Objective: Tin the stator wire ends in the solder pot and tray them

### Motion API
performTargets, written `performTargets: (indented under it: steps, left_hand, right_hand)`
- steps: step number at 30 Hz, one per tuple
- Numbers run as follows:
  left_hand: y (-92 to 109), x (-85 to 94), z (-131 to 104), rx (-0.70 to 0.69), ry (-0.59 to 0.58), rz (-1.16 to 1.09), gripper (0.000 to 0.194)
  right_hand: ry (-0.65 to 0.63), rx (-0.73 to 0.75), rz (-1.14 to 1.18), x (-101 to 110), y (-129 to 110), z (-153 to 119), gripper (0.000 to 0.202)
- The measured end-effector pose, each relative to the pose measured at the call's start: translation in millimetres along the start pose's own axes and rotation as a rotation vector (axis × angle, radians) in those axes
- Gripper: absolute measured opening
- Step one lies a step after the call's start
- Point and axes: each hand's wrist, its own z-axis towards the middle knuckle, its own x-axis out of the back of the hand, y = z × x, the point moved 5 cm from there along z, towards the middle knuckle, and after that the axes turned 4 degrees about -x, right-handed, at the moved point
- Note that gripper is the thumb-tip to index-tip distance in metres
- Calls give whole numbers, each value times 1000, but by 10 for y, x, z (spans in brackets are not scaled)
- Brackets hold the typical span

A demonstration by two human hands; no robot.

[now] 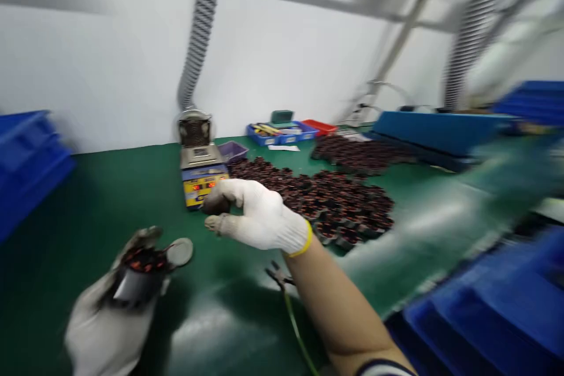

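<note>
My left hand (106, 323), in a white glove, is closed around a metal-sided round coil part (136, 285) with dark and copper-coloured windings on top. Beside its fingertips is a pale round disc (180, 252); whether it is attached to the part I cannot tell. My right hand (255, 214), gloved with a yellow cuff, pinches a small dark rounded piece (215, 204) between thumb and fingers. That hand is in front of a blue and yellow device (200, 185) with red digits. Pliers (278, 276) lie on the green table below my right forearm.
Many similar coil parts (335, 202) cover the table to the right, with a darker pile (361, 153) behind. A grey hose (200, 35) hangs over the device. Along the wall are a purple bin (232, 150), blue trays (264, 140) and a red tray (319, 127). Blue crates (30, 164) stand left.
</note>
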Motion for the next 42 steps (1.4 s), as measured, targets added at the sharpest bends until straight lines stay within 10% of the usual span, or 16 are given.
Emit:
performTargets:
  steps: [3,8,14,23,31,42]
  left_hand:
    - [-9,12,-14,165,181,-163,45]
    - [0,-68,16,295,84,-253,60]
    - [-24,-79,44,282,-32,-247,63]
    - [-115,-127,-55,399,52,-179,22]
    - [-79,-157,-37,230,203,-195,30]
    - [-61,-144,51,79,210,-220,26]
  right_hand:
    - [-165,-17,-238,-294,122,120,47]
    - [-315,51,-317,-583,125,167,68]
    - [-232,-71,-314,-708,212,185,64]
    - [-115,229,54,-830,35,148,33]
    - [-290,242,-365,-813,-1,37,29]
    - [4,350,-67,-985,247,153,10]
